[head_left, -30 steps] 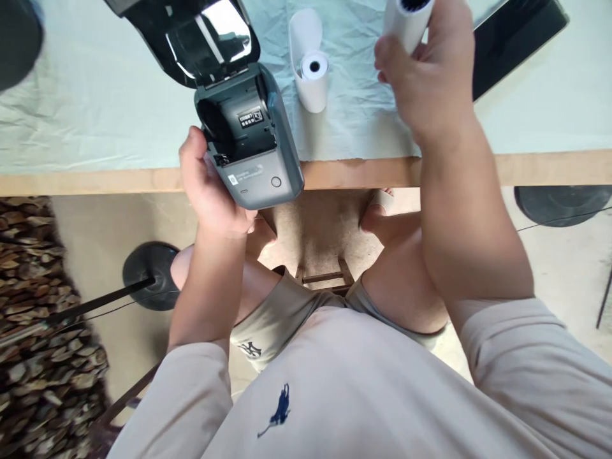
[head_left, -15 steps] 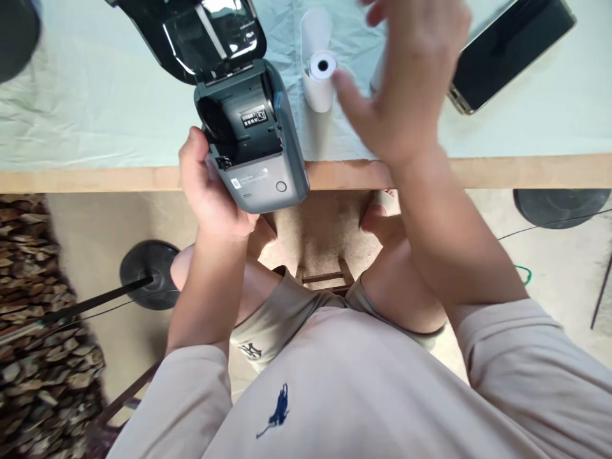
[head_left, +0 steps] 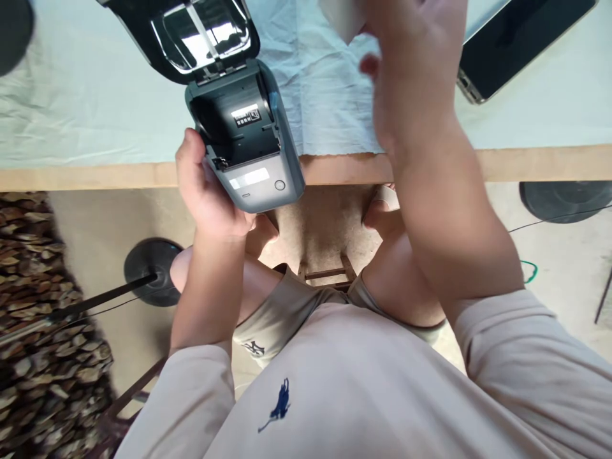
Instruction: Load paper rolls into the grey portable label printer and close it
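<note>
My left hand (head_left: 203,191) is wrapped round the lower left side of a small grey portable label printer (head_left: 268,182), tilted over the table's front edge. Its dark lid (head_left: 201,38), with a clear window, stands swung up and back. The paper bay inside holds no roll, and a small white label shows on its inner wall. At the top edge of the view, my right hand (head_left: 411,38) is closed on a white paper roll (head_left: 343,16). Only part of that roll shows, and some fingers are cut off or hidden behind the hand.
A dark smartphone (head_left: 521,48) lies on the pale blue cloth (head_left: 95,115) at the right. The table's wooden edge (head_left: 344,169) runs across the view. Below are round black stand bases (head_left: 153,271), a wooden stool rung (head_left: 325,274) and stacked firewood (head_left: 43,331) at the left.
My right hand has taken hold of the paper roll and lifted it from the cloth, up to the top of the view. The left hand keeps the printer nearly where it was.
</note>
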Demonstrator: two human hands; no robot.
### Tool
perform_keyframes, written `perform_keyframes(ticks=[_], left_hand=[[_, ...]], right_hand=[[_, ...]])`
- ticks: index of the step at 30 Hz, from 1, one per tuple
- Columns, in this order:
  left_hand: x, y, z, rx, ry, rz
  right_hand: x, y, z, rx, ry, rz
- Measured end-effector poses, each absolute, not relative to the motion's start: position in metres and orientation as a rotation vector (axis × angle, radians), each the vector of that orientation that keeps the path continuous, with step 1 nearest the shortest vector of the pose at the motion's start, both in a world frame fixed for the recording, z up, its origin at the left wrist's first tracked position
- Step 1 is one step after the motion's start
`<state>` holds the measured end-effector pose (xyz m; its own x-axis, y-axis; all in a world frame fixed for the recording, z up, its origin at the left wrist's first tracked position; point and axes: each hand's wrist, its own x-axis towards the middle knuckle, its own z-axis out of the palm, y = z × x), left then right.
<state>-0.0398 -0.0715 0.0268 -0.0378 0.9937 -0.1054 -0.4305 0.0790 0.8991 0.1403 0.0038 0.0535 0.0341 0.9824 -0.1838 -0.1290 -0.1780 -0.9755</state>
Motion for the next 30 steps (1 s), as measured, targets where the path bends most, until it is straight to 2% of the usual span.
perform_keyframes(ticks=[2,5,11,18,30], left_hand=[[-0.039,-0.072,0.029,0.751,0.958,1.378],[-0.038,-0.072,0.029,0.712,0.929,1.39],[-0.039,-0.07,0.027,0.7,0.966,1.357],[-0.038,-0.07,0.026,0.683,0.832,1.379],[-0.042,-0.064,0.016,0.737,0.816,1.356]], right_hand=[[0.14,-0.006,0.056,-0.982,-0.656,1.683],[0.134,-0.019,0.047,-0.713,-0.428,1.891],[0.13,-0.022,0.027,-0.718,-0.503,1.823],[0.138,-0.026,0.04,-0.776,-0.389,1.862],[0.131,-0.023,0.041,-0.929,-0.49,1.721]])
